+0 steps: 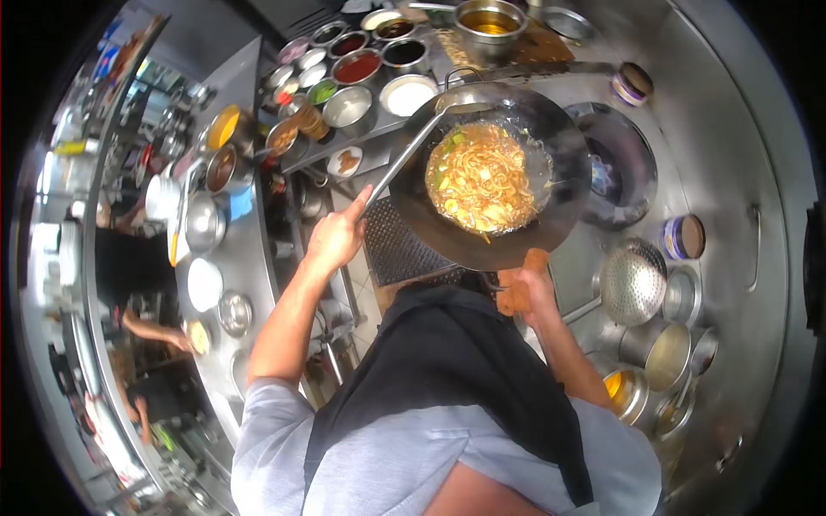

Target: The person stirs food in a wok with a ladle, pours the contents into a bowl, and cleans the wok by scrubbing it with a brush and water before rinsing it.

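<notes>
My left hand (335, 241) is closed round the long metal handle of a ladle (403, 156). The ladle's head lies over the far part of a dark wok (564, 193). Noodles (483, 179) with bits of green and a glossy brown sauce fill the middle of the wok. My right hand (535, 294) grips the wok's near side through an orange-brown cloth (521, 284), which hides the handle. The wok is held up beside a round burner (621, 168), partly covering it.
Sauce containers (357, 66) crowd the far counter, near a pot of yellow liquid (492, 24). A perforated strainer (634, 279) and several pots (667, 357) stand at right. Bowls (205, 222) line the left counter (245, 284), where another person's hand (182, 342) touches a small dish.
</notes>
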### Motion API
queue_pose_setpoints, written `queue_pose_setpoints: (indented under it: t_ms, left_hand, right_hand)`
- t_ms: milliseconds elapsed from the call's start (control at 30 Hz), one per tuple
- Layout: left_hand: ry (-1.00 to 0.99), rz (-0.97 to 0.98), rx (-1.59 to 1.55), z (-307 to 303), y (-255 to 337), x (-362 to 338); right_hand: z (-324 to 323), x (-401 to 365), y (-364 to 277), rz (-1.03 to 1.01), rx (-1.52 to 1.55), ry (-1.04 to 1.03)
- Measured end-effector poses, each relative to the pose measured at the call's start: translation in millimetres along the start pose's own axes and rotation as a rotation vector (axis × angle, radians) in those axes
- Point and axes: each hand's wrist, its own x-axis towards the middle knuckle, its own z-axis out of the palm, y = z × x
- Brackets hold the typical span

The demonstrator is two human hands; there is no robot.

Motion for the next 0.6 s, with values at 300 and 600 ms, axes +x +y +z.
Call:
queue_pose_setpoints:
  t_ms: [300, 600]
  left_hand:
    - [-0.321, -0.649, -1.081, 37.4, 19.9, -171.6]
    - [0.037, -0.567, -0.759, 23.2, 12.8, -282.6]
  right_hand:
    - [44.9, 31.6, 42.4, 0.143, -0.130, -0.239]
    - [83.8, 14.3, 78.4, 0.312, -0.266, -0.312]
